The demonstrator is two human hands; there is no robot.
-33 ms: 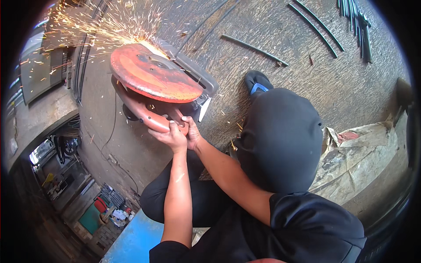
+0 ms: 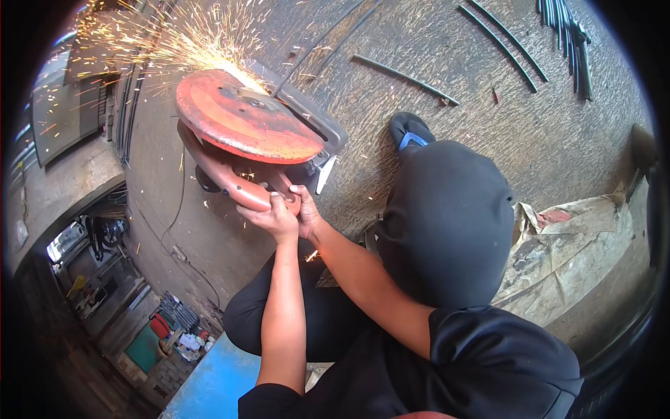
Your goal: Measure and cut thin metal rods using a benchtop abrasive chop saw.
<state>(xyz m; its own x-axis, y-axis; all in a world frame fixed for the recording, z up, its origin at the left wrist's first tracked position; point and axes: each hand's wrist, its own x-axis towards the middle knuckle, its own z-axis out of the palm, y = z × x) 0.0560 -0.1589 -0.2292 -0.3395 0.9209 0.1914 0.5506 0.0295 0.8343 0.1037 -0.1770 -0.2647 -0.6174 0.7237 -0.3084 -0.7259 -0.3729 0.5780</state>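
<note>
A cut-off saw [image 2: 248, 126] with a scuffed red-orange wheel guard stands on the floor at upper left. My left hand [image 2: 271, 218] is closed around the end of its red-brown handle [image 2: 241, 192]. Beside it, my right hand [image 2: 307, 211] grips the same handle from the right, thumb on top. Bright sparks [image 2: 234, 59] stream up and left from the far side of the guard. A thin dark rod [image 2: 300, 66] runs into the saw's grey base [image 2: 328, 126]; the cutting point is hidden by the guard and glare.
A loose metal rod [image 2: 405, 80] lies right of the saw. Curved rods [image 2: 499, 49] and a rod bundle [image 2: 576, 49] lie farther right. My bent knee and sandalled foot [image 2: 410, 133] are close by. A cable [image 2: 174, 216] trails on the left; crumpled sheeting [image 2: 569, 258] lies at right.
The spray of sparks has a different spread, and a few glowing bits now show by my right forearm. Both hands and the saw look unmoved.
</note>
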